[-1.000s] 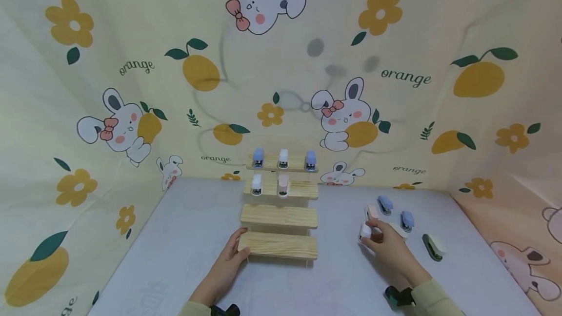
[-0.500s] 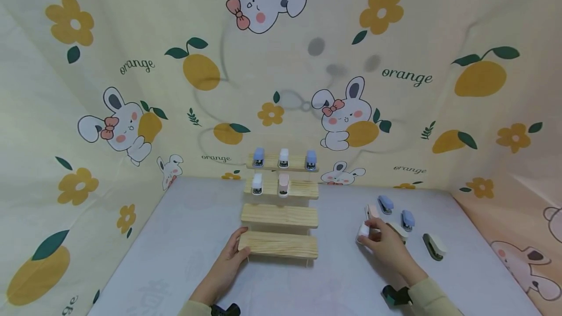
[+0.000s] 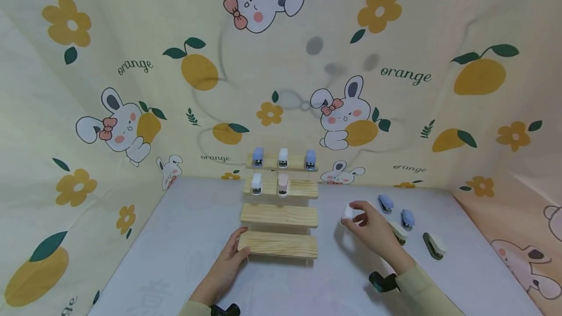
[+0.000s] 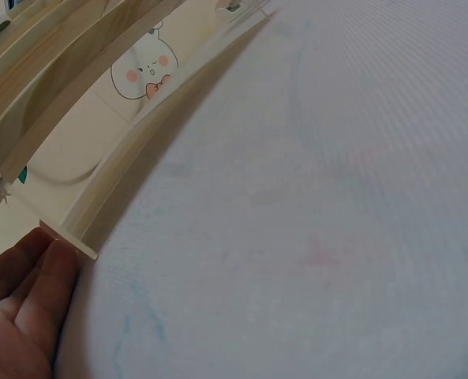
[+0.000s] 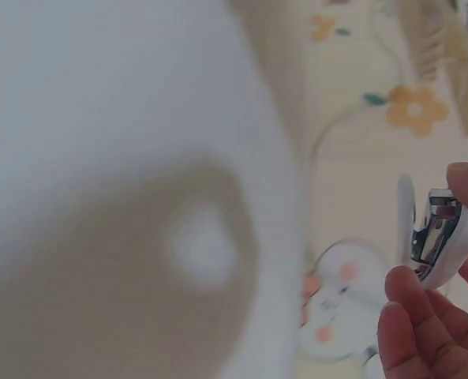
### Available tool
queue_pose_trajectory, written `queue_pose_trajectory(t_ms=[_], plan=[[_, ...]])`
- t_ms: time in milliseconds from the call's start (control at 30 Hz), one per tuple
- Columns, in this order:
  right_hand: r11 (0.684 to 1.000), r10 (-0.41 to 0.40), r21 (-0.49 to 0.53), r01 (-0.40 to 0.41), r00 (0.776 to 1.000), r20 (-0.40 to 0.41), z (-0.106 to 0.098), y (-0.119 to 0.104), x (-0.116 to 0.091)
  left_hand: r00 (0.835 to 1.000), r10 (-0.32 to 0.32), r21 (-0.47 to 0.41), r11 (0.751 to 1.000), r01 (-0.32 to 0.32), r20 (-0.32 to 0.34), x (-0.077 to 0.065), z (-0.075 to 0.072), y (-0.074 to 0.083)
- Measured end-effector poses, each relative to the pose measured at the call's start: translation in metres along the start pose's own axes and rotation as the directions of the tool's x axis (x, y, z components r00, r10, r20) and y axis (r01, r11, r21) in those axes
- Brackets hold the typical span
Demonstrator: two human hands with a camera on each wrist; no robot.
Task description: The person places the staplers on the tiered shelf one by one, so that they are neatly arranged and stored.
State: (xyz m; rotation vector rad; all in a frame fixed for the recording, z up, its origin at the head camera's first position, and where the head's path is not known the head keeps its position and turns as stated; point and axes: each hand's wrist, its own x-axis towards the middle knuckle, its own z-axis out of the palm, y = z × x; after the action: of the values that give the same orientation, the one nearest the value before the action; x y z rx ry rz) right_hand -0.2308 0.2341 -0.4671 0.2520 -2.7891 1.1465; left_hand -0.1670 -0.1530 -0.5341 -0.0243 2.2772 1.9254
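A white mini stapler [image 3: 348, 212] is pinched between the thumb and fingers of my right hand [image 3: 373, 228], lifted above the table to the right of the rack. In the right wrist view the stapler [image 5: 443, 233] shows its metal inside, its arms spread apart. My left hand [image 3: 228, 255] grips the left end of a stepped wooden rack [image 3: 278, 246], thumb at the front of the lowest step. In the left wrist view its fingertips [image 4: 56, 257] touch the rack's end. Blue and white staplers [image 3: 283, 158] stand on the top step; a white and a pink stapler [image 3: 283, 184] on the second.
Right of the rack, two blue staplers [image 3: 407, 219] lie on the white-covered table [image 3: 333, 286]. Two green-and-cream staplers [image 3: 433, 246] lie nearby, one partly behind my right hand. A printed cloth [image 3: 272, 62] hangs behind and at the sides.
My right hand has picked the white stapler up from the group and carried it left and away from me, towards the rack. The left hand has stayed on the rack.
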Motion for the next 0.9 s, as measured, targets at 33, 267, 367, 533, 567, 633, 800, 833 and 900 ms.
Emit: queue_pose_trajectory(t_ms=[33, 267, 367, 533, 567, 633, 800, 833, 900], plan=[[1.000, -0.021, 0.010, 0.021, 1.000, -0.009, 0.000, -0.006, 0.002, 1.000, -0.002, 0.001, 1.000, 0.002, -0.001, 0.000, 0.000, 0.000], [0.984, -0.156, 0.075, 0.160, 0.986, -0.061, 0.006, -0.045, 0.021, 1.000, 0.000, 0.001, 1.000, 0.000, 0.000, -0.003, -0.001, 0.004], [0.976, -0.188, 0.093, 0.196, 0.978, -0.086, 0.011, -0.060, 0.029, 1.000, -0.001, 0.001, 1.000, 0.001, 0.000, -0.003, -0.001, 0.003], [0.971, -0.200, 0.111, 0.211, 0.975, -0.098, 0.016, -0.078, 0.037, 1.000, 0.001, 0.008, 1.000, -0.001, 0.000, 0.000, -0.001, -0.001], [0.969, -0.205, 0.118, 0.216, 0.974, -0.098, 0.017, -0.081, 0.038, 1.000, 0.002, 0.009, 1.000, -0.002, 0.000, -0.001, -0.001, -0.001], [0.965, -0.213, 0.137, 0.226, 0.972, -0.103, 0.019, -0.084, 0.041, 1.000, 0.002, 0.010, 1.000, -0.002, -0.001, -0.001, -0.001, -0.001], [0.948, -0.227, 0.198, 0.248, 0.966, -0.122, 0.024, -0.090, 0.047, 1.000, 0.005, 0.008, 1.000, -0.005, -0.003, 0.000, -0.001, -0.002], [0.945, -0.227, 0.212, 0.249, 0.966, -0.124, 0.026, -0.090, 0.049, 1.000, 0.006, 0.007, 1.000, -0.006, -0.002, 0.000, -0.001, -0.002], [0.941, -0.219, 0.235, 0.242, 0.968, -0.121, 0.028, -0.090, 0.051, 1.000, 0.007, 0.009, 1.000, -0.007, -0.003, 0.000, -0.001, -0.001]])
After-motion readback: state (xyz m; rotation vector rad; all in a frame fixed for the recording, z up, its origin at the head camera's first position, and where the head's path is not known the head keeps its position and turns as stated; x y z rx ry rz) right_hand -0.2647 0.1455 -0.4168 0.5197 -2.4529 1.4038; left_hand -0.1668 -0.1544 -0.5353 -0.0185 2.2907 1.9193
